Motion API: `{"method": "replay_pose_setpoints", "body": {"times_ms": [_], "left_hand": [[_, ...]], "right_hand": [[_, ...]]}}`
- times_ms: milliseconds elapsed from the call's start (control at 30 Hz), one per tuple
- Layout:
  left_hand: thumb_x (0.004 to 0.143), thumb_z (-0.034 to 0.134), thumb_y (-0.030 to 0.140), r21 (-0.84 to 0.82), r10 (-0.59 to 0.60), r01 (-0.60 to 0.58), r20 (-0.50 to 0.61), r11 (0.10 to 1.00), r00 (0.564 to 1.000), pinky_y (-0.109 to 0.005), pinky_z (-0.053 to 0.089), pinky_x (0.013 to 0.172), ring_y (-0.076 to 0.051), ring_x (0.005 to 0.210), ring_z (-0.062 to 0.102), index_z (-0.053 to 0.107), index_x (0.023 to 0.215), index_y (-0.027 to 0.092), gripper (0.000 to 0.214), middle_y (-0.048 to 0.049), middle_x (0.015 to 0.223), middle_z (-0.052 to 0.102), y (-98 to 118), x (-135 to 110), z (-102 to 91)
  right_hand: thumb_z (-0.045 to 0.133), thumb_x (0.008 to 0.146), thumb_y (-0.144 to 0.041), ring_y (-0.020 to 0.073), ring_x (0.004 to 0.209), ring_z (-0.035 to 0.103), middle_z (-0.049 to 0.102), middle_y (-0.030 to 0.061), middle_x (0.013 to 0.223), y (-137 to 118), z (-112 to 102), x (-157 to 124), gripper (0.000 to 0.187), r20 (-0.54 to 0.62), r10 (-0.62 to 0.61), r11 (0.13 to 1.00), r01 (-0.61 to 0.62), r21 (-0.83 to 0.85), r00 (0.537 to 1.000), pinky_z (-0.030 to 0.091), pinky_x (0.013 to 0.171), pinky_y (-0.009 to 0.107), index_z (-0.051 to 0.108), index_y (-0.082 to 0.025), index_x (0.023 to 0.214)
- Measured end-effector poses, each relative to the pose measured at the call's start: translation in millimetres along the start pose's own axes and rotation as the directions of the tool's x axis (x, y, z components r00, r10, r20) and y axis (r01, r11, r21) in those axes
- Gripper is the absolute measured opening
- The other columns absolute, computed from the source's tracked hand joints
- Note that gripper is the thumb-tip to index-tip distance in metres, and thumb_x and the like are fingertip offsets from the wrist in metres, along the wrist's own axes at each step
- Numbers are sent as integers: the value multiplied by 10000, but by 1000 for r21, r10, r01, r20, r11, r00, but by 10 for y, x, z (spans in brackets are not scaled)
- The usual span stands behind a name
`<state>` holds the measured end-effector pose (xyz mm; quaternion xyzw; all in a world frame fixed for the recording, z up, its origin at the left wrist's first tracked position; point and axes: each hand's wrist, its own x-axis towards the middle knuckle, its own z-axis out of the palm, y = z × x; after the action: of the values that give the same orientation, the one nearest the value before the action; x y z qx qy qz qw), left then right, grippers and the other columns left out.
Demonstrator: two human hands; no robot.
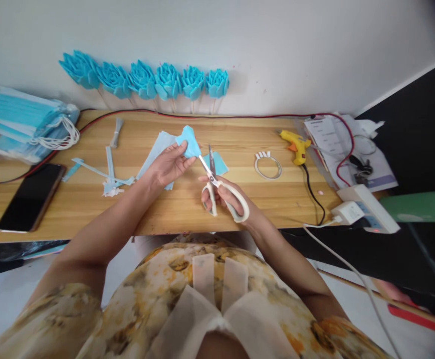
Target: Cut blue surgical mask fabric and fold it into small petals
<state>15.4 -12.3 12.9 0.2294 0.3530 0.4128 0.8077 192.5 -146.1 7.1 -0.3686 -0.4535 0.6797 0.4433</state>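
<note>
Between its thumb and fingers my left hand (170, 163) pinches a small blue fabric piece (188, 141) above the middle of the table. My right hand (227, 194) has its fingers through the handles of white-handled scissors (212, 174). The scissor blades are parted and point up and left, with one blade at the lower edge of the blue piece. A second blue piece (220, 163) lies on the table behind the blades. Under my left hand rests a flat pale blue sheet (155, 153), partly covered by the hand.
Blue fabric flowers (167, 81) on sticks lean against the wall. Stacked face masks (19, 117) and a phone (32, 197) lie left, near cut strips (109, 169). To the right are a tape roll (269, 167), a yellow glue gun (296, 145) and a power strip (369, 209) with cables.
</note>
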Motion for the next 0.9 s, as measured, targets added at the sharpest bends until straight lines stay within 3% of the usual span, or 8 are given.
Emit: {"method": "replay_pose_setpoints", "body": {"times_ms": [233, 567, 900], "left_hand": [[1042, 553, 116, 23, 8, -10, 96, 1000, 995, -118, 605, 646, -80, 737, 757, 688, 935, 123, 172, -15, 849, 777, -16, -10, -6], [952, 723, 168, 93, 12, -30, 193, 995, 981, -175, 623, 628, -112, 612, 732, 713, 902, 130, 64, -14, 713, 754, -85, 1, -29], [952, 717, 135, 53, 65, -74, 158, 996, 985, -181, 638, 643, -106, 645, 741, 705, 846, 116, 109, -12, 745, 766, -87, 19, -39]], "right_hand": [[683, 886, -675, 127, 703, 640, 692, 31, 914, -25, 16, 36, 624, -2, 5, 1000, -4, 21, 1000, 513, 587, 246, 649, -216, 1308], [749, 814, -692, 129, 665, 640, 703, 2, 868, -24, 18, 174, 631, -54, 24, 998, -21, 54, 998, 504, 588, 266, 594, -220, 1203], [754, 831, -651, 101, 634, 562, 654, -21, 822, -16, 25, 227, 547, -58, -18, 985, 27, 169, 998, 461, 575, 254, 586, -216, 1116]]}}
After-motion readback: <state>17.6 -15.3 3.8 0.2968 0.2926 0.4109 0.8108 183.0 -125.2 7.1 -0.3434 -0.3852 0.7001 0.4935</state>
